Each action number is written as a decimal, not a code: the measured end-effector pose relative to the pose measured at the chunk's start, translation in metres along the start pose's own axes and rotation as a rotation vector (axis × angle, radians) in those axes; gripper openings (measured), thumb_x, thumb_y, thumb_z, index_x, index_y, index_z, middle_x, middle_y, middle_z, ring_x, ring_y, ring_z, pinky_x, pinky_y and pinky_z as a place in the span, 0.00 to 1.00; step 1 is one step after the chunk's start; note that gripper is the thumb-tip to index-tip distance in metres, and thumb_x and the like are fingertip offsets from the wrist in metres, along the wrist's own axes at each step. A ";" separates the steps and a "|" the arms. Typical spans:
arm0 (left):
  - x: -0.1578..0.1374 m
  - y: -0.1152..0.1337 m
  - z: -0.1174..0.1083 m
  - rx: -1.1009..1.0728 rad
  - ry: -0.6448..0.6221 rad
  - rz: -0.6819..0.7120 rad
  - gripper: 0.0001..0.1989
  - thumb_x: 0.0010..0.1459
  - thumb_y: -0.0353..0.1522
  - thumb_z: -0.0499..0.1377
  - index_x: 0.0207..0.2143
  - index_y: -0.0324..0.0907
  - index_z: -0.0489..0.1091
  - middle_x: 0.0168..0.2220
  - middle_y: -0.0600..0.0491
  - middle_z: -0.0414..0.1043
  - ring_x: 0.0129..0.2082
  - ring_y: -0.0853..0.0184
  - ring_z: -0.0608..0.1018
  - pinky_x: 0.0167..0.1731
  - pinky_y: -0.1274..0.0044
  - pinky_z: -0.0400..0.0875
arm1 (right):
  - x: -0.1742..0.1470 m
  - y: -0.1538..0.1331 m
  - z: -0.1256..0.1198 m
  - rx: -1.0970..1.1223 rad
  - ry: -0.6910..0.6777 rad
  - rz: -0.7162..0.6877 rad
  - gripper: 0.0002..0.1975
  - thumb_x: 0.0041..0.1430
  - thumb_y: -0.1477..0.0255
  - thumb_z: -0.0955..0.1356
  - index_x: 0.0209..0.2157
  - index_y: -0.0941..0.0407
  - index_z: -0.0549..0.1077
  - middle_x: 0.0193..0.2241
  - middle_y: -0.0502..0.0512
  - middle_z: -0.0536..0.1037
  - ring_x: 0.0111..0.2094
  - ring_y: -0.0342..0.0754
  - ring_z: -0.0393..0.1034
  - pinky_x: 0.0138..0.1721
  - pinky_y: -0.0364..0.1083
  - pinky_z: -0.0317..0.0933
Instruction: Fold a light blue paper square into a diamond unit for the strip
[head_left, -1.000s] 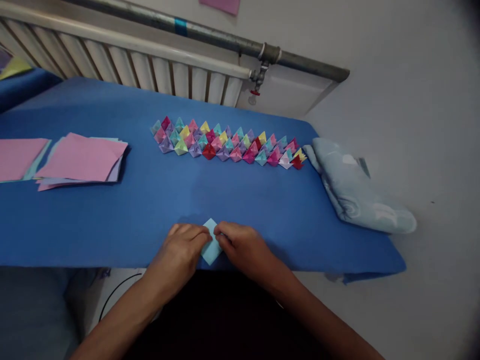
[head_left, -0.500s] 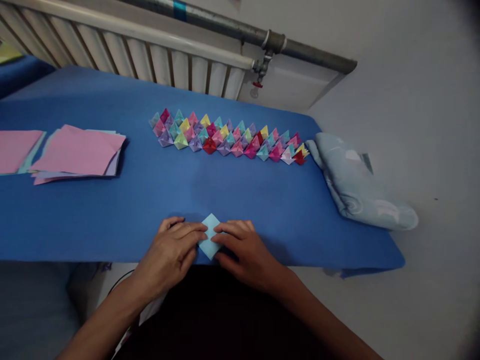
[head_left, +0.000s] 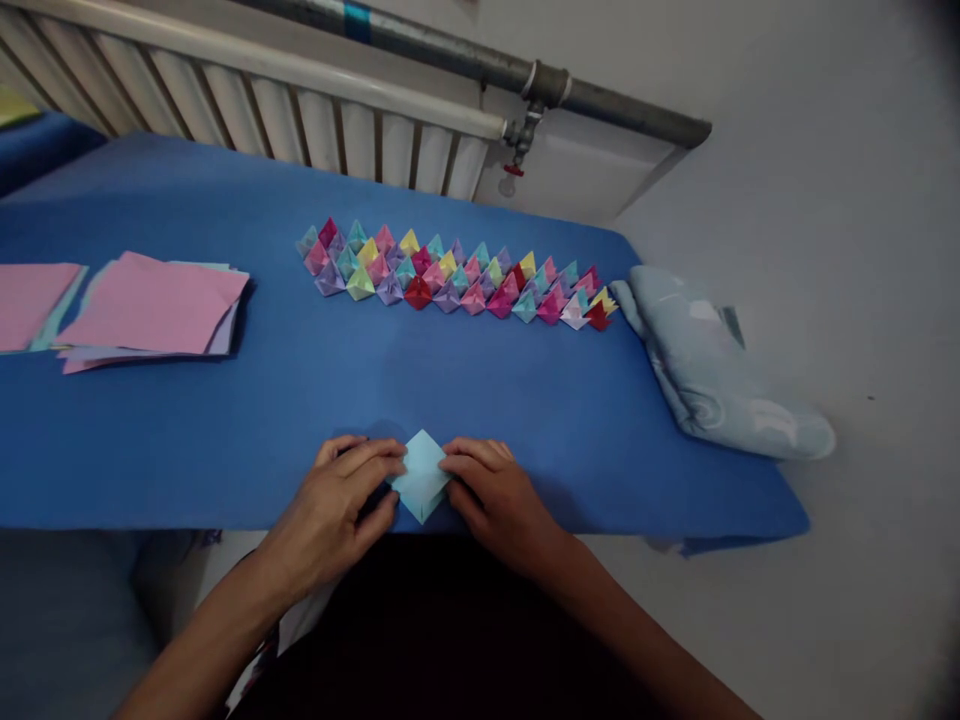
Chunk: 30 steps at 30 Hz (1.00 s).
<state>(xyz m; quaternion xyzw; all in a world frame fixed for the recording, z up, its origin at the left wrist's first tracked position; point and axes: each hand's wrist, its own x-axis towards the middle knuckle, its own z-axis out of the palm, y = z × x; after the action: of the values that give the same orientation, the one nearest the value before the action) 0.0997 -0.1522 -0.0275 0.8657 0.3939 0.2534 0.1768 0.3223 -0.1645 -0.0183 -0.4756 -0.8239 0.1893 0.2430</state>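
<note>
A light blue folded paper [head_left: 421, 478] in a diamond shape lies near the front edge of the blue-covered table [head_left: 315, 380], one corner towards me. My left hand [head_left: 341, 500] grips its left corner, fingers on top and thumb close to the lower left side. On the opposite side my right hand [head_left: 499, 495] pinches the right corner between thumb and fingers. The fingertips hide both side corners. Farther back stand rows of small folded paper pieces [head_left: 448, 295] in pink, purple, yellow, red and blue.
To the left lies a stack of paper sheets [head_left: 154, 305], pink on top, with another pink sheet [head_left: 34, 305] beside it. A rolled pale blue blanket [head_left: 720, 370] rests at the right end. Behind the table are a radiator [head_left: 322, 130] and a metal pipe [head_left: 450, 55].
My hands have drawn slightly apart, the fingers shifting from the paper's middle out to its side corners. More of its face now shows, and its lower layers look slightly parted.
</note>
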 end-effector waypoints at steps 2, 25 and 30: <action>-0.001 -0.001 0.002 -0.003 0.023 -0.009 0.10 0.59 0.29 0.54 0.44 0.43 0.67 0.49 0.49 0.72 0.50 0.62 0.73 0.51 0.64 0.62 | 0.001 0.002 0.001 -0.014 0.027 0.018 0.08 0.60 0.77 0.63 0.39 0.56 0.71 0.44 0.59 0.74 0.43 0.50 0.68 0.44 0.52 0.61; 0.007 0.003 0.012 0.059 0.100 -0.281 0.09 0.62 0.35 0.52 0.32 0.43 0.70 0.43 0.49 0.73 0.44 0.58 0.73 0.44 0.62 0.62 | 0.005 -0.002 0.007 -0.024 0.117 0.232 0.05 0.58 0.75 0.66 0.28 0.55 0.68 0.46 0.59 0.73 0.48 0.54 0.67 0.48 0.56 0.59; 0.008 0.003 0.013 0.060 0.112 -0.296 0.09 0.62 0.35 0.52 0.31 0.42 0.69 0.42 0.48 0.73 0.42 0.58 0.73 0.43 0.62 0.61 | 0.007 -0.001 0.008 -0.015 0.126 0.238 0.06 0.58 0.75 0.66 0.27 0.56 0.68 0.45 0.59 0.73 0.47 0.54 0.67 0.47 0.57 0.58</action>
<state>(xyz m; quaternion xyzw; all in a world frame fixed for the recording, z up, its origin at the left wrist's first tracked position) 0.1137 -0.1494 -0.0340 0.7876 0.5339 0.2606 0.1638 0.3141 -0.1597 -0.0226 -0.5829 -0.7461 0.1807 0.2664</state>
